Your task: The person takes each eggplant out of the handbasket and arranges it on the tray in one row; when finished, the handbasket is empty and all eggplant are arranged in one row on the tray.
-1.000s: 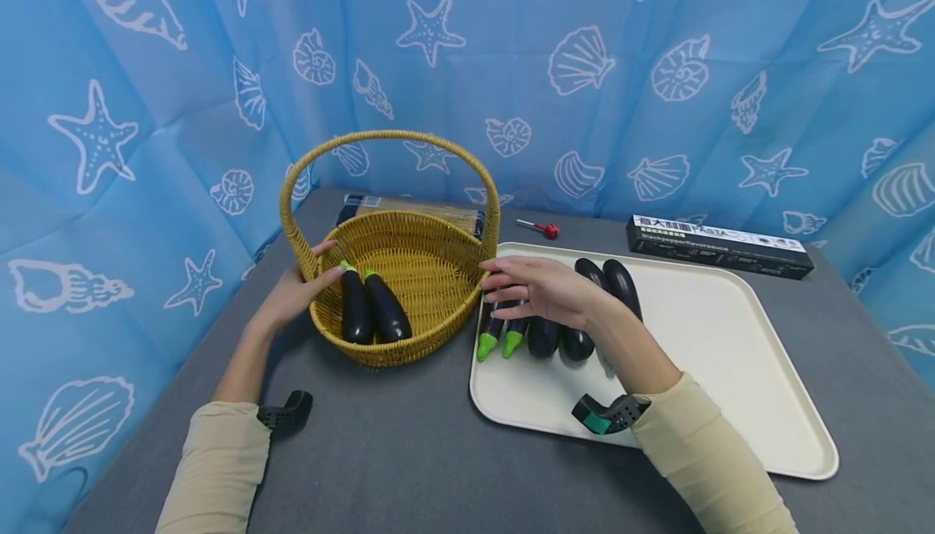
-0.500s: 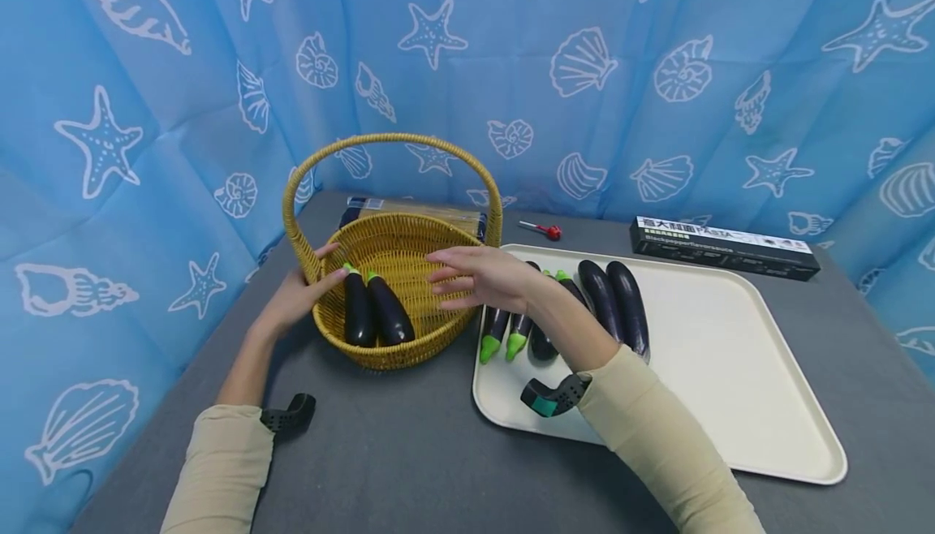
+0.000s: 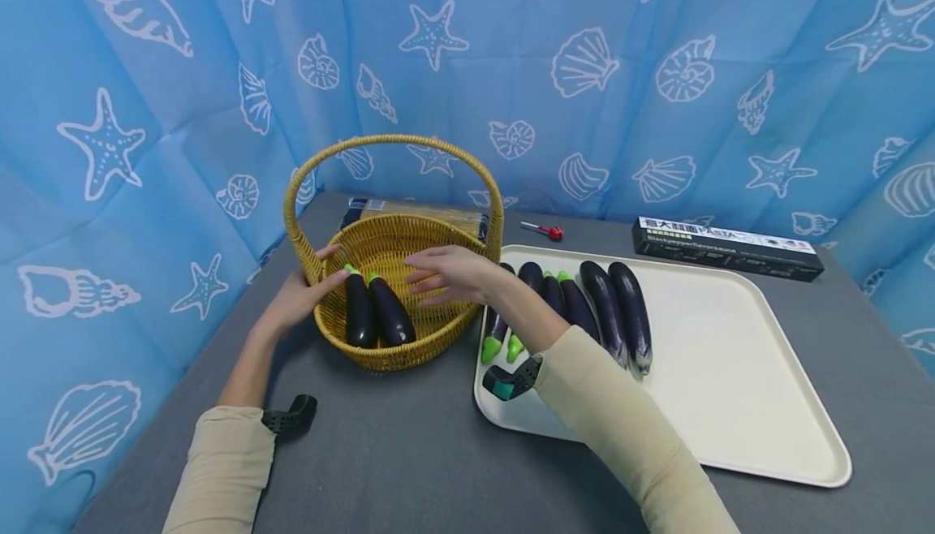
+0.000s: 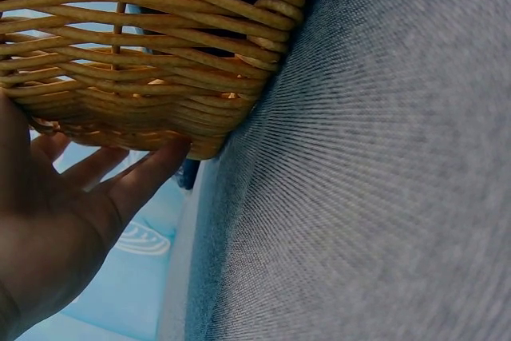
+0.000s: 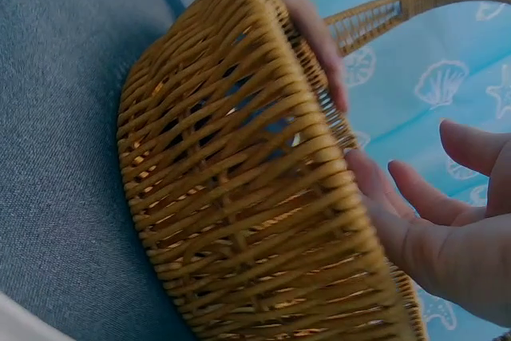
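Gripped by the left hand [image 3: 295, 299], the yellow wicker basket [image 3: 398, 359] seemed steadied. Rightward, clearance seemed needed by the loose-fingered, empty right hand [image 3: 458, 273].

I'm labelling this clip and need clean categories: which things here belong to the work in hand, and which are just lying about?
Part of the work, it seems:
left hand, on the basket's side
right hand
wicker basket
two eggplants in it
white tray
eggplants on the tray

Apparently lying about:
red lollipop
black pasta box
packet behind the basket
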The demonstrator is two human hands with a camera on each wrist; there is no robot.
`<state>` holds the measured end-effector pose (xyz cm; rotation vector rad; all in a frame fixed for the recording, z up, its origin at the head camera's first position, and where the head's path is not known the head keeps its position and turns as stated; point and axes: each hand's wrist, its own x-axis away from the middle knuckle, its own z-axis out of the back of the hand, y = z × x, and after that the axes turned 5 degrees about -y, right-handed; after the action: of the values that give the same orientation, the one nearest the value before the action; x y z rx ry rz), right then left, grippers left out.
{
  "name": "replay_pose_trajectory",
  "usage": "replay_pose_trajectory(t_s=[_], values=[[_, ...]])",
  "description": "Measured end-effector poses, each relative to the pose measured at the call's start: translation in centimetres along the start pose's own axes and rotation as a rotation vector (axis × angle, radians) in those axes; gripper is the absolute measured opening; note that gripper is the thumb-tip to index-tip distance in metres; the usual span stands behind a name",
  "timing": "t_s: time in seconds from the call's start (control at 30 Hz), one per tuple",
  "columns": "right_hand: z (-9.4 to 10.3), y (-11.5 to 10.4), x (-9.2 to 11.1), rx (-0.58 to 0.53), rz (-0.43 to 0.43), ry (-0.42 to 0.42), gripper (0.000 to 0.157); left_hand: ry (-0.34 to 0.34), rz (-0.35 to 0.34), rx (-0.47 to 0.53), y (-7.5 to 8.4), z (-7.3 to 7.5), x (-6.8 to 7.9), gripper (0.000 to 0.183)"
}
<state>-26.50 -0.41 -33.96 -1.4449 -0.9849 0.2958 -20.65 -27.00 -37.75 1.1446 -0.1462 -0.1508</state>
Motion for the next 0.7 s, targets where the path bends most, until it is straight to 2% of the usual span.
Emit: replay_pose_trajectory(t_s=[0.27,0.47,0.7], values=[[0.0,0.7,-1.7,0.062,-0.09,0.051,0.044,-0.004,-0.009,0.004,0.1,0.0,0.1,0.067],[-0.5,0.9,-2.2,0.156,-0.127,0.058,0.041,0.001,0.003,0.0,0.2,0.0,0.1,0.067],[-1.5,1.1,-3.0,0.248,-0.16,0.056,0.044,0.012,0.018,-0.003,0.1,-0.1,0.1,0.067]])
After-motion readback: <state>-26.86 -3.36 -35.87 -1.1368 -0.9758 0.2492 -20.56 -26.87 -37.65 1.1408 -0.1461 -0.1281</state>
